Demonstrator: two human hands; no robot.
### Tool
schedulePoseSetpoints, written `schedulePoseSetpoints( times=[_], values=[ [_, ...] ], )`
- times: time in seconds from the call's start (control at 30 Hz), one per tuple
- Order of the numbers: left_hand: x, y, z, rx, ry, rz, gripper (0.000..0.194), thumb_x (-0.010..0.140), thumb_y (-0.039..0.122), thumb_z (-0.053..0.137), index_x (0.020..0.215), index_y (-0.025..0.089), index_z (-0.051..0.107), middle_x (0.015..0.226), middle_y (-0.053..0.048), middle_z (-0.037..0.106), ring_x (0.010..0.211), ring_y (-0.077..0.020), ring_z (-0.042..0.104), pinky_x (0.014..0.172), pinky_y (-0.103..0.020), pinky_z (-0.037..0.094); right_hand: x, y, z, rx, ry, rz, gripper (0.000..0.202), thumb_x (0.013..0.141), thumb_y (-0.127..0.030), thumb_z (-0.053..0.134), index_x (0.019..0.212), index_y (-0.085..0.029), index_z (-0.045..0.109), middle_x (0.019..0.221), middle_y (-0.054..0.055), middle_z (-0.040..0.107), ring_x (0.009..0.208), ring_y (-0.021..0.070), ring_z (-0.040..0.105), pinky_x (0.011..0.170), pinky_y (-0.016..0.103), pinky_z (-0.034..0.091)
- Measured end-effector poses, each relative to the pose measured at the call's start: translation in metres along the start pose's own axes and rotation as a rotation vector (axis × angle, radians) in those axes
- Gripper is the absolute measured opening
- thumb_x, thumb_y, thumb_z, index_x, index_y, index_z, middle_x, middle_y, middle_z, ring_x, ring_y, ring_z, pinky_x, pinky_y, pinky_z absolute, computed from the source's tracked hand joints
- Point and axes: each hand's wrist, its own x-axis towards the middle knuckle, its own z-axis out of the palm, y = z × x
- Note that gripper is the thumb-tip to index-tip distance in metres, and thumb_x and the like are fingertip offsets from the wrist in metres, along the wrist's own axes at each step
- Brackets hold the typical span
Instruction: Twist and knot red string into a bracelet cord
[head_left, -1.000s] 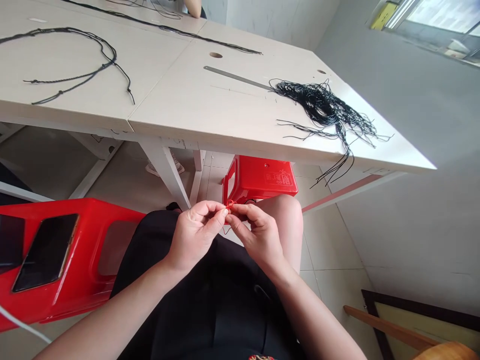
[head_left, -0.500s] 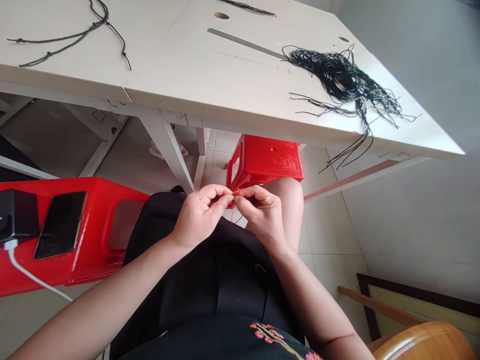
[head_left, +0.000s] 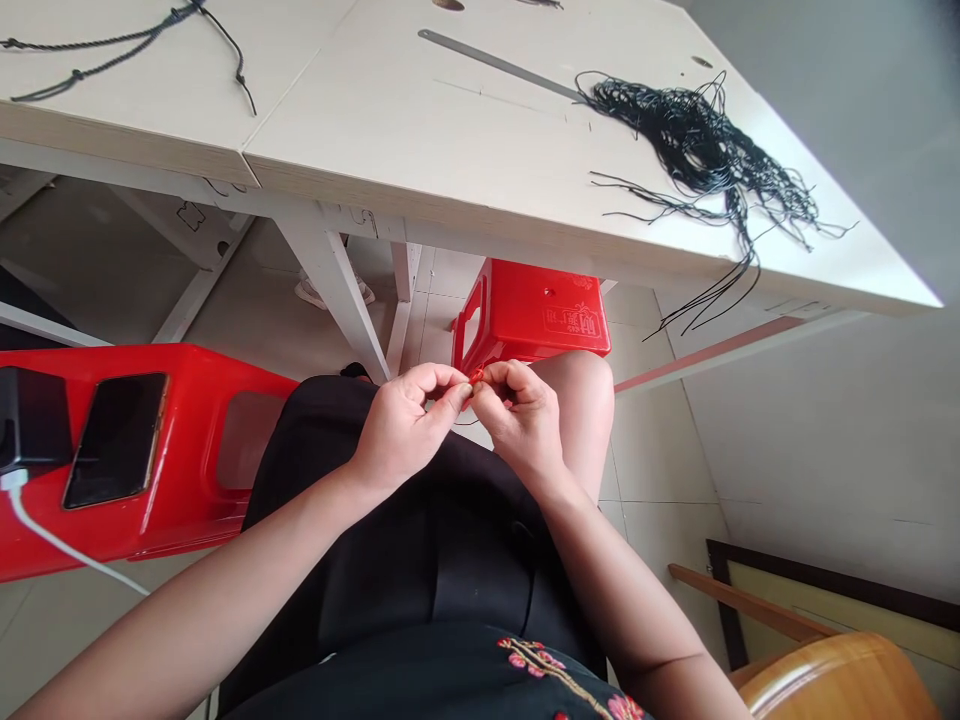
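Reader: What lay at the centre of the work?

Author: A bit of red cord (head_left: pixel 478 375), held in the air ahead of the lap (head_left: pixel 435 560), on the near side of the table (head_left: pixel 420 130). The left hand (head_left: pixel 405 425) pinched it between thumb and forefinger; the right hand (head_left: pixel 525 425) did likewise just beside, so that the fingertips all but met. They hid most of the cord, and its exact form could not be told

Reader: How was so fine a hold best managed?

Author: In our judgement, one pinch served best as a fixed anchor while the other made small adjustments, with the pull light and even. The thin dark strand (head_left: pixel 465 423) beneath the fingertips deserved watching, lest it be caught in the grip

Reader: And the surroundings?

Author: The table's front edge ran beyond the hands, apart from them, and the space over the lap allowed short sideways pulls. On the right, ends of a black cord bundle (head_left: pixel 697 135) hung past that edge and could have snagged a raised hand. On the left, a red stool (head_left: pixel 191 400) bore a phone (head_left: pixel 116 440) and a black box with a white cable (head_left: pixel 71 560), so a wide elbow swing was unwise
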Motion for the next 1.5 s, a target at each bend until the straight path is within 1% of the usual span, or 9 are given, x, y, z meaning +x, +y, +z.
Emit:
schedulePoseSetpoints(
  times=[0.17,0.33,0.43,0.6,0.8,1.0,1.17,1.37,1.5],
  values=[
    [0.000,0.004,0.002,-0.031,0.030,-0.011,0.012,0.083,0.028,0.063,0.078,0.017,0.066,0.071,-0.001,0.070,0.063,-0.0131,0.064,0.058,-0.022,0.053,0.005,0.000,-0.007,0.103,-0.063,0.064,0.009,0.071,-0.027,0.062,0.067,-0.020,0.059,0.072,0.000,0.058,0.066,0.0136,0.052,0.063,0.030,0.046],
    [0.000,0.003,0.002,0.004,0.054,0.013,0.013,0.084,0.029,0.063,0.079,0.017,0.066,0.072,-0.001,0.070,0.063,-0.0123,0.063,0.059,-0.022,0.052,0.004,-0.002,-0.012,0.046,-0.013,0.007,0.006,0.070,-0.024,0.064,0.065,-0.021,0.062,0.075,0.001,0.055,0.078,0.0165,0.054,0.068,0.031,0.049],
    [0.001,0.003,0.002,0.004,0.065,0.008,0.013,0.083,0.029,0.064,0.080,0.017,0.067,0.071,-0.001,0.069,0.061,-0.0118,0.061,0.057,-0.022,0.050,0.003,-0.003,-0.012,0.052,-0.029,0.002,0.009,0.072,-0.023,0.063,0.064,-0.021,0.060,0.074,0.001,0.056,0.077,0.0159,0.054,0.070,0.031,0.050],
    [0.002,0.005,0.002,-0.071,0.035,-0.015,0.014,0.084,0.030,0.063,0.080,0.017,0.065,0.067,0.000,0.068,0.061,-0.0121,0.063,0.057,-0.022,0.052,0.001,-0.005,-0.009,0.279,-0.093,0.135,0.018,0.073,-0.033,0.071,0.082,-0.019,0.063,0.077,0.002,0.065,0.071,0.0149,0.062,0.067,0.031,0.054],
    [0.001,0.007,0.001,-0.071,0.034,0.000,0.013,0.084,0.029,0.062,0.082,0.017,0.064,0.070,-0.001,0.070,0.064,-0.0128,0.066,0.061,-0.022,0.054,0.003,-0.006,-0.015,0.289,-0.163,0.151,0.017,0.072,-0.033,0.075,0.077,-0.018,0.069,0.072,0.001,0.068,0.069,0.0137,0.062,0.067,0.030,0.054],
    [0.001,0.007,0.001,0.012,0.003,0.043,0.012,0.083,0.028,0.062,0.079,0.018,0.065,0.073,-0.002,0.071,0.066,-0.0143,0.066,0.063,-0.024,0.055,0.009,-0.007,-0.020,0.301,-0.217,0.207,0.017,0.065,-0.030,0.078,0.073,-0.018,0.069,0.069,-0.001,0.067,0.066,0.0127,0.061,0.066,0.028,0.052],
    [0.001,0.002,0.001,0.066,-0.025,0.061,0.012,0.084,0.028,0.062,0.079,0.018,0.066,0.078,-0.002,0.071,0.070,-0.0144,0.065,0.067,-0.025,0.053,0.008,0.000,-0.014,0.248,-0.137,0.183,0.006,0.068,-0.023,0.067,0.067,-0.019,0.063,0.067,-0.002,0.062,0.064,0.0115,0.056,0.063,0.028,0.049],
    [0.004,0.000,0.006,0.022,0.020,0.016,0.013,0.083,0.029,0.063,0.080,0.017,0.065,0.074,-0.002,0.069,0.066,-0.0139,0.064,0.062,-0.024,0.051,0.003,0.005,-0.012,0.071,0.001,-0.024,0.006,0.071,-0.024,0.066,0.066,-0.021,0.064,0.079,0.002,0.058,0.082,0.0166,0.056,0.070,0.030,0.051],
    [0.005,0.000,0.006,0.005,0.048,0.005,0.015,0.082,0.031,0.064,0.080,0.017,0.066,0.071,-0.001,0.068,0.062,-0.0133,0.062,0.059,-0.024,0.051,-0.001,0.001,-0.011,0.051,0.062,-0.083,0.007,0.067,-0.019,0.063,0.061,-0.022,0.061,0.080,0.004,0.053,0.085,0.0182,0.054,0.065,0.030,0.053]
  ],
)
